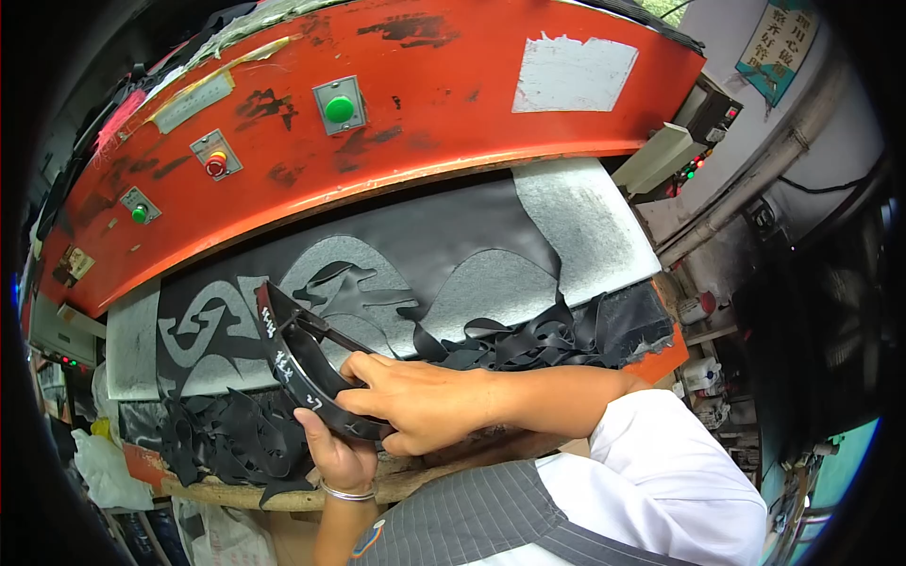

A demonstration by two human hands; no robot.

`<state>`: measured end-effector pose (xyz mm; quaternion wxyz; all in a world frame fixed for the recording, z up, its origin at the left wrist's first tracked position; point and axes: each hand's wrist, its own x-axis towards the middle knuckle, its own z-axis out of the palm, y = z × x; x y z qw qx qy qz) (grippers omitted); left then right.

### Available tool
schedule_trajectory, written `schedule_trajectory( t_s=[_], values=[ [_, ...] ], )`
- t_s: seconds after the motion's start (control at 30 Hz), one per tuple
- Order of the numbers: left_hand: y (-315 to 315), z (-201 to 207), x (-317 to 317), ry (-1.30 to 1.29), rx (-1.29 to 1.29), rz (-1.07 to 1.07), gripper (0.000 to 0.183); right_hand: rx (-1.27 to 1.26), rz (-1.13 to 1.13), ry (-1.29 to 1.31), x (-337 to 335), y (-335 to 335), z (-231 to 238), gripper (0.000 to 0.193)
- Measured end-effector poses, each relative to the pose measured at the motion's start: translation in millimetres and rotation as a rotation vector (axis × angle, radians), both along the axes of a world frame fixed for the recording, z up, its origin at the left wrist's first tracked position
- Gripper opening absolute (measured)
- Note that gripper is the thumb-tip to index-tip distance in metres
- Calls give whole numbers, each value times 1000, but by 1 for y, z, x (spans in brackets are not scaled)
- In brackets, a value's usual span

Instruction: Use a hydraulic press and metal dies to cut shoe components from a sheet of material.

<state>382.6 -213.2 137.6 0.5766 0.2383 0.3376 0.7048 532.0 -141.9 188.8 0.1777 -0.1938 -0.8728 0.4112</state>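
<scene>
A dark, curved metal cutting die with white handwritten marks is held tilted over the front of the press bed. My left hand, with a silver bangle at the wrist, grips its lower end, thumb on the outer wall and other fingers mostly hidden. My right hand closes over the near rim, fingers curled into the die's opening; whether a cut piece lies between them is hidden. Behind the die, a black sheet with several curved cut-outs lies on a pale, worn cutting board. Loose dark pieces rest in one cut-out.
The orange press head spans the far side, bearing green buttons and a red one. Black scrap strips heap along the near edge, others to the right. A control box hangs at right; plastic bags lie at left.
</scene>
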Motion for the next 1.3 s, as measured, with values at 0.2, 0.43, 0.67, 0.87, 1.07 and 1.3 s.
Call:
schedule_trajectory(
  t_s=[0.2, 0.43, 0.67, 0.87, 1.07, 1.3],
  values=[
    [-1, -27, -21, 162, -102, 119, 40, 48, 70, 44, 17, 1, 3, 63],
    [-55, -86, -193, 1563, -542, 437, 49, 466, -138, -254, 72, 62, -18, 65],
    [-9, -24, -132, 1297, -294, 460, 36, 572, -223, -434, 120, 137, -90, 58],
    [84, -45, -18, 1322, -20, -49, 37, 593, -245, -422, 121, 151, -117, 60],
    [146, -89, 34, 1434, -48, -105, 33, 566, -728, -253, 115, 120, -132, 67],
    [155, -104, 57, 1511, -28, -141, 39, 376, -1061, -244, 137, 121, -152, 57]
  ],
)
